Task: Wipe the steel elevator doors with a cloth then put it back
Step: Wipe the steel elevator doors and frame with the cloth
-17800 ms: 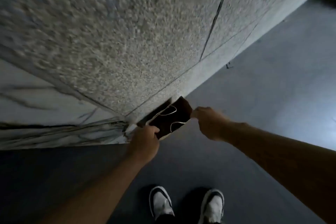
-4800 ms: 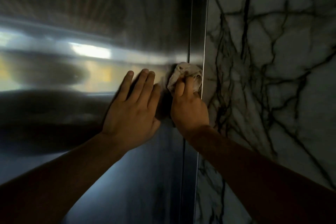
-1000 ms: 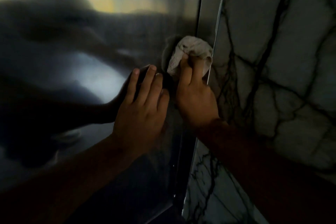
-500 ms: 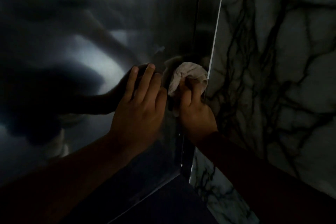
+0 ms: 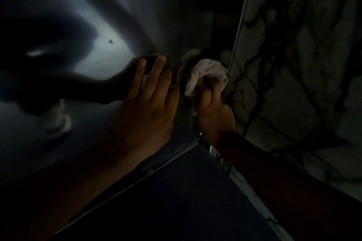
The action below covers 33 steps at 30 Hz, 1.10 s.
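1. My right hand [image 5: 214,111] has its fingers curled round the bunched pale cloth [image 5: 207,73], pinching it and pressing it against the steel right at the door's right-hand edge, where grime would likely gather.
2. My left hand [image 5: 148,107] lies flat just beside it, fingers straight and slightly spread on the elevator door [image 5: 94,56]; I judge it is there to brace me while I lean low.
3. The cloth touches or nearly touches the bright metal frame strip [image 5: 238,31], with the veined marble wall [image 5: 297,68] directly beyond, so there is no room to sweep rightward.
4. The door's bottom edge meets the dark floor [image 5: 186,197] just below my wrists, so little downward travel is left.
5. Open steel stretches left and up; that is where the next strokes could go.
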Tool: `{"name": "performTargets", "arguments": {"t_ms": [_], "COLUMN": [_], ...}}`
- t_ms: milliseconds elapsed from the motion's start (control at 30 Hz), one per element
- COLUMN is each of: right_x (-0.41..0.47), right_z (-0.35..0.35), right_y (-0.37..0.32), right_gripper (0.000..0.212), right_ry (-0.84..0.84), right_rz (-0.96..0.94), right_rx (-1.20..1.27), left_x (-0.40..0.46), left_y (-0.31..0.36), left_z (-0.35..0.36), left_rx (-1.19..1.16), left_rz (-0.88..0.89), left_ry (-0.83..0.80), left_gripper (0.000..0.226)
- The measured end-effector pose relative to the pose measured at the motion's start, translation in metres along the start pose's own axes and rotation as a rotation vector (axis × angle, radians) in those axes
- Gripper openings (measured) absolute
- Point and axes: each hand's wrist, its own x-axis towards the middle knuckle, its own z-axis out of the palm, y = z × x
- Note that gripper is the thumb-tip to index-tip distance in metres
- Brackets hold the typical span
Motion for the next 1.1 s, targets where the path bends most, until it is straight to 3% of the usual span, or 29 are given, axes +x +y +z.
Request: {"name": "performTargets", "arguments": {"t_ms": [200, 333, 433, 567, 633, 733, 767, 800, 833, 867, 933, 1100], "right_x": [-0.055, -0.093, -0.100, -0.114, -0.124, -0.145, -0.149, -0.148, -0.146, -0.145, -0.141, -0.146], "right_z": [0.016, 0.024, 0.024, 0.031, 0.038, 0.037, 0.036, 0.031, 0.030, 0.034, 0.040, 0.046], "right_y": [0.006, 0.005, 0.003, -0.001, -0.002, 0.000, -0.001, -0.006, -0.008, -0.009, -0.012, -0.011], "right_gripper": [0.028, 0.037, 0.042, 0.045, 0.054, 0.069, 0.066, 0.062, 0.057, 0.053, 0.050, 0.048], "right_ry": [-0.099, -0.235, -0.316, -0.581, -0.654, -0.758, -0.810, -0.918, -0.889, -1.011, -1.190, -1.180], "right_rz": [-0.062, -0.177, -0.120, 0.011, 0.026, -0.212, -0.154, 0.072, 0.243, 0.369, 0.332, 0.275], "right_rx": [-0.159, -0.255, -0.220, -0.161, -0.249, -0.544, -0.477, -0.297, -0.127, -0.057, 0.072, 0.025], "left_x": [-0.024, -0.033, -0.043, -0.057, -0.060, -0.062, -0.063, -0.065, -0.066, -0.067, -0.071, -0.079], "left_y": [0.009, 0.013, 0.021, 0.027, 0.028, 0.031, 0.032, 0.033, 0.034, 0.035, 0.034, 0.028], "left_z": [0.015, 0.023, 0.030, 0.039, 0.042, 0.047, 0.049, 0.052, 0.054, 0.055, 0.057, 0.063], "left_rx": [0.012, -0.011, -0.029, -0.046, -0.047, -0.054, -0.070, -0.086, -0.095, -0.102, -0.103, -0.096], "left_rz": [0.033, 0.033, 0.036, 0.070, 0.090, 0.101, 0.108, 0.117, 0.125, 0.130, 0.137, 0.172], "left_ry": [-0.096, -0.123, -0.148, -0.227, -0.268, -0.290, -0.290, -0.294, -0.300, -0.307, -0.326, -0.324], "left_gripper": [0.056, 0.053, 0.051, 0.055, 0.056, 0.053, 0.050, 0.047, 0.044, 0.042, 0.040, 0.042]}}
